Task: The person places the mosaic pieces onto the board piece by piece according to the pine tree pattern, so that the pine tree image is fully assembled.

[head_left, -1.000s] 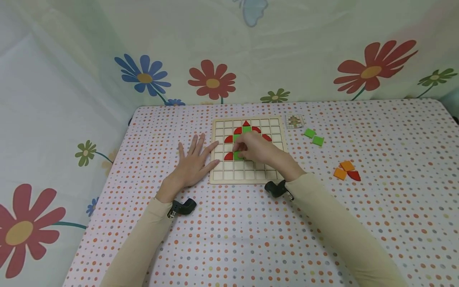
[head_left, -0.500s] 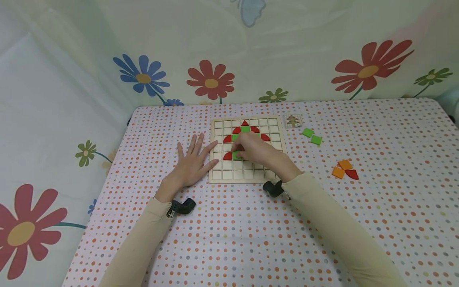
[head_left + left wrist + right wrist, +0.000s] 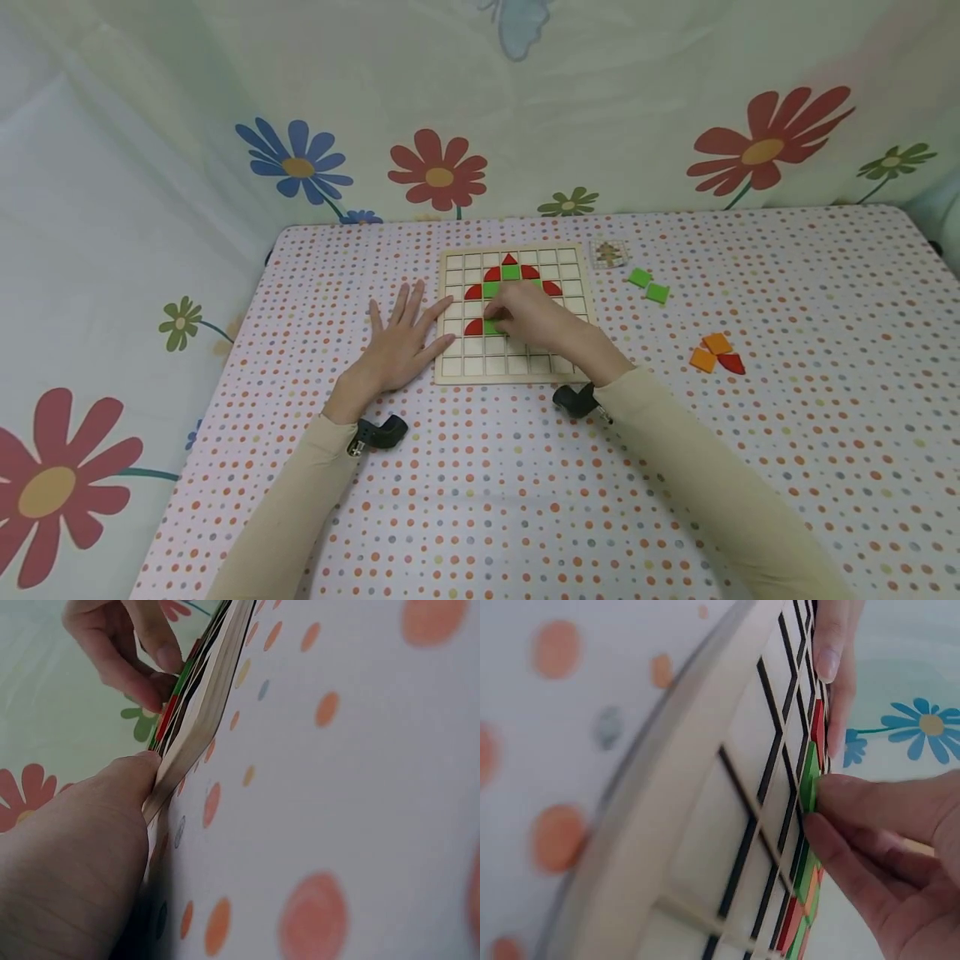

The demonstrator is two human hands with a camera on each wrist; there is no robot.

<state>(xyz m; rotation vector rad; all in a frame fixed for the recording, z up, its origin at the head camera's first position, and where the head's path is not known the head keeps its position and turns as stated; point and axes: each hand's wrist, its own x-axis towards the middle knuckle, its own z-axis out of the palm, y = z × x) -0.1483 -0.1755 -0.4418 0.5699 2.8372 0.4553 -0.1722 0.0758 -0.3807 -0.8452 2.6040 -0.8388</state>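
A wooden grid board (image 3: 462, 367) lies on the dotted tabletop. My right hand (image 3: 534, 315) is over its middle, fingers curled, with thumb and fingertip pinching at a green square tile (image 3: 810, 776) set in the grid. Beside that tile is a red quarter-round piece (image 3: 474, 328). Higher up the board are a red triangle (image 3: 509, 259), a green tile (image 3: 511, 272) and several red quarter-rounds; my right hand hides part of the pattern. My left hand (image 3: 393, 348) lies spread flat at the board's left edge, its thumb (image 3: 131, 776) touching the rim.
A small pattern card (image 3: 609, 254) lies by the board's upper right corner. Right of it are two loose green tiles (image 3: 657, 293). Farther right lie two orange tiles (image 3: 702, 360) and a red rounded piece (image 3: 731, 363). A flowered cloth (image 3: 615, 100) hangs behind the table.
Both hands keep their places on the board, the right fingers staying at the green tile with only a slight shift. The whole view drifts a little to the left.
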